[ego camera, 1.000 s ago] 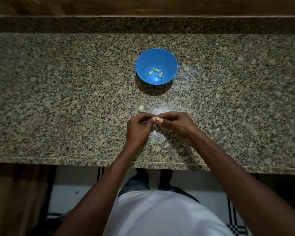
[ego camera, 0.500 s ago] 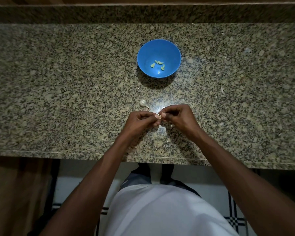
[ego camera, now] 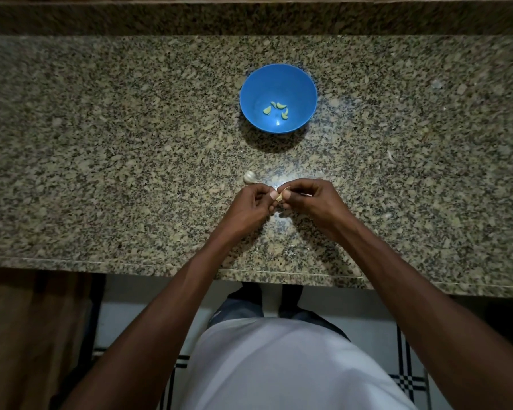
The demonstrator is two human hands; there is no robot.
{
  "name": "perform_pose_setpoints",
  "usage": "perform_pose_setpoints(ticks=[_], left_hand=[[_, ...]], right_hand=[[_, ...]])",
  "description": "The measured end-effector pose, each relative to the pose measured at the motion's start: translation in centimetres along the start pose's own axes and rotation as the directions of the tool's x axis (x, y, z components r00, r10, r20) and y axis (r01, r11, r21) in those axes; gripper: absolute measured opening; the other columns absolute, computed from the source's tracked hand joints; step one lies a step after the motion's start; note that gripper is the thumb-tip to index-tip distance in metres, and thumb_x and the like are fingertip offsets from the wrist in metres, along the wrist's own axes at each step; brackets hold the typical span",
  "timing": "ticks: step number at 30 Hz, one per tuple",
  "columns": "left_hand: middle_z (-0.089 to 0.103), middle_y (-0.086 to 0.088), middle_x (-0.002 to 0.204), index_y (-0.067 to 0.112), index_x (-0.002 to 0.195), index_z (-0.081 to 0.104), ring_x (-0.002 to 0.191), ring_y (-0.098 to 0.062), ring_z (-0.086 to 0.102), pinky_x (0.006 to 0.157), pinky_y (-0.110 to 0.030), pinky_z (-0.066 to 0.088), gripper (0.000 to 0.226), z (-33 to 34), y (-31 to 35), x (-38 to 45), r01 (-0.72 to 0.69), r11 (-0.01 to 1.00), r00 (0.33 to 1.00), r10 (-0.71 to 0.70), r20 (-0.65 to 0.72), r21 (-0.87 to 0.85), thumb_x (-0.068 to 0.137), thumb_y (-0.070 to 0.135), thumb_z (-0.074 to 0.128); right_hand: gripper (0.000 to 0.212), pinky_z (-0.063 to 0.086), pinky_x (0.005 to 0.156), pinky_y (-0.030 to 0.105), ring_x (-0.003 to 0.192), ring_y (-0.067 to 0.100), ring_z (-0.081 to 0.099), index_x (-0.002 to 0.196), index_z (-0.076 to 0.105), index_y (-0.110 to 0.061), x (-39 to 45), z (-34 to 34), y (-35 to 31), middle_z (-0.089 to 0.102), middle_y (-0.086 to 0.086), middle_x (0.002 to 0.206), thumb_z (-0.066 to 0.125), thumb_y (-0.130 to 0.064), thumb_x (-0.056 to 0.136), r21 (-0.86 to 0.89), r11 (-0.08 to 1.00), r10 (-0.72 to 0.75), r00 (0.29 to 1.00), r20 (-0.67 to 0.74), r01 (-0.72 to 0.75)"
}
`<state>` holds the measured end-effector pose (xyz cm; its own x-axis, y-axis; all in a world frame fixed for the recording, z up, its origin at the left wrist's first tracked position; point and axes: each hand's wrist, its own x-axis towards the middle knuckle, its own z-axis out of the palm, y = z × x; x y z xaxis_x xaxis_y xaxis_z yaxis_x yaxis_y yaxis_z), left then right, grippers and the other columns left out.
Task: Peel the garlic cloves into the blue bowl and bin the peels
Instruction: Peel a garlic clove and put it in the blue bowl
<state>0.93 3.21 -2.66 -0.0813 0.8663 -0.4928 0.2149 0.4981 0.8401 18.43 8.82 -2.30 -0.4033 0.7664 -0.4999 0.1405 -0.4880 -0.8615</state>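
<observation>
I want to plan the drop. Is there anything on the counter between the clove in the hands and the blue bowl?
Nothing visible blocks it. Both hands, left hand and right hand, pinch the clove; bare counter leads to the blue bowl. One unpeeled clove lies off to the left.

No readable text

No text, labels, brands, numbers or signs could be read anywhere in the head view. The blue bowl (ego camera: 278, 98) was plain, with no print on it. The granite desk (ego camera: 101, 143) carried no markings. The white shirt (ego camera: 279, 365) showed no logo or lettering.
</observation>
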Motion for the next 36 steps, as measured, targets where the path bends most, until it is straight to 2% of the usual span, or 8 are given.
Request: perform_pose_setpoints(ticks=[3, 8, 11, 17, 21, 26, 32, 36], left_hand=[[0.07, -0.005, 0.1, 0.01, 0.12, 0.062, 0.083, -0.013, 0.063, 0.072, -0.027, 0.051, 0.023, 0.7, 0.0, 0.0, -0.001, 0.996, 0.998, 0.007, -0.067, 0.09, 0.109, 0.026, 0.05], [0.067, 0.001, 0.091, 0.011, 0.115, 0.057, 0.062, 0.001, 0.053, 0.047, -0.008, 0.036, 0.02, 1.9, 0.3, -0.3, -0.069, 0.971, 0.978, 0.111, -0.176, 0.228, 0.11, 0.026, 0.046], [0.067, -0.002, 0.092, 0.011, 0.113, 0.055, 0.068, -0.004, 0.057, 0.053, -0.015, 0.039, 0.02, 1.9, 0.3, -0.3, -0.084, 0.964, 0.969, 0.138, -0.205, 0.251, 0.11, 0.027, 0.044], [0.065, -0.01, 0.101, 0.009, 0.109, 0.057, 0.086, -0.02, 0.06, 0.069, -0.031, 0.044, 0.014, 1.2, 0.1, 0.2, -0.117, 0.946, 0.943, 0.202, -0.265, 0.302, 0.108, 0.017, 0.046], [0.07, -0.004, 0.096, 0.008, 0.104, 0.066, 0.086, -0.014, 0.066, 0.072, -0.02, 0.052, 0.008, 0.4, -0.2, 0.1, -0.125, 0.944, 0.939, 0.212, -0.27, 0.304, 0.102, 0.013, 0.061], [0.073, 0.0, 0.1, 0.01, 0.101, 0.073, 0.088, -0.004, 0.067, 0.069, -0.006, 0.049, 0.01, 0.7, -1.3, -1.0, -0.158, 0.948, 0.934, 0.234, -0.271, 0.277, 0.092, 0.007, 0.073], [0.078, 0.003, 0.098, 0.014, 0.105, 0.077, 0.092, -0.004, 0.074, 0.076, -0.017, 0.057, 0.022, 1.5, -0.8, -1.5, -0.111, 0.989, 0.968, 0.086, -0.236, -0.097, 0.09, 0.03, 0.08], [0.077, -0.017, 0.089, -0.001, 0.099, 0.075, 0.08, -0.021, 0.073, 0.077, -0.037, 0.061, 0.023, 2.1, -0.7, -1.4, -0.041, 0.945, 0.956, -0.058, -0.287, -0.325, 0.092, 0.021, 0.078]], right_hand=[[0.018, 0.064, 0.082, 0.032, 0.091, 0.025, 0.076, 0.111, 0.074, 0.005, -0.1, 0.6, 0.2, 0.077, 0.022, 0.107, 0.07, 0.0, 0.095, 0.158, 0.985, 0.07, 0.997, -0.018, -0.066], [0.024, 0.061, 0.08, 0.026, 0.096, 0.022, 0.078, 0.109, 0.075, 0.006, -0.1, 1.4, 0.6, 0.079, 0.013, 0.106, 0.08, -0.003, 0.087, 0.224, 0.972, 0.083, 0.994, -0.066, -0.066], [0.022, 0.062, 0.081, 0.027, 0.097, 0.022, 0.078, 0.11, 0.076, 0.003, 0.0, 1.4, 0.4, 0.08, 0.012, 0.107, 0.078, -0.002, 0.089, 0.236, 0.967, 0.11, 0.993, -0.047, -0.096], [0.025, 0.063, 0.089, 0.052, 0.092, 0.039, 0.076, 0.12, 0.07, 0.006, -0.6, 0.7, 0.3, 0.077, 0.025, 0.101, 0.072, -0.002, 0.096, -0.064, 0.995, 0.069, 0.997, -0.029, -0.071], [0.028, 0.063, 0.089, 0.05, 0.1, 0.04, 0.076, 0.119, 0.064, 0.01, -1.2, 0.2, 0.4, 0.076, 0.029, 0.103, 0.073, 0.005, 0.093, 0.084, 0.985, 0.156, 0.987, -0.037, -0.152], [0.022, 0.065, 0.084, 0.034, 0.094, 0.031, 0.076, 0.114, 0.07, 0.011, -1.3, -0.2, 0.8, 0.076, 0.026, 0.104, 0.072, 0.006, 0.092, 0.136, 0.977, 0.173, 0.983, -0.056, -0.165], [0.019, 0.061, 0.094, 0.04, 0.103, 0.029, 0.076, 0.111, 0.079, -0.006, -1.4, 0.1, 0.8, 0.08, 0.013, 0.104, 0.078, -0.013, 0.093, -0.073, 0.994, 0.073, 0.995, -0.064, -0.078], [0.021, 0.061, 0.088, 0.031, 0.098, 0.021, 0.078, 0.11, 0.078, -0.004, -1.5, 0.7, 0.5, 0.08, 0.01, 0.102, 0.079, -0.012, 0.091, -0.097, 0.995, 0.001, 0.996, -0.091, -0.01]])
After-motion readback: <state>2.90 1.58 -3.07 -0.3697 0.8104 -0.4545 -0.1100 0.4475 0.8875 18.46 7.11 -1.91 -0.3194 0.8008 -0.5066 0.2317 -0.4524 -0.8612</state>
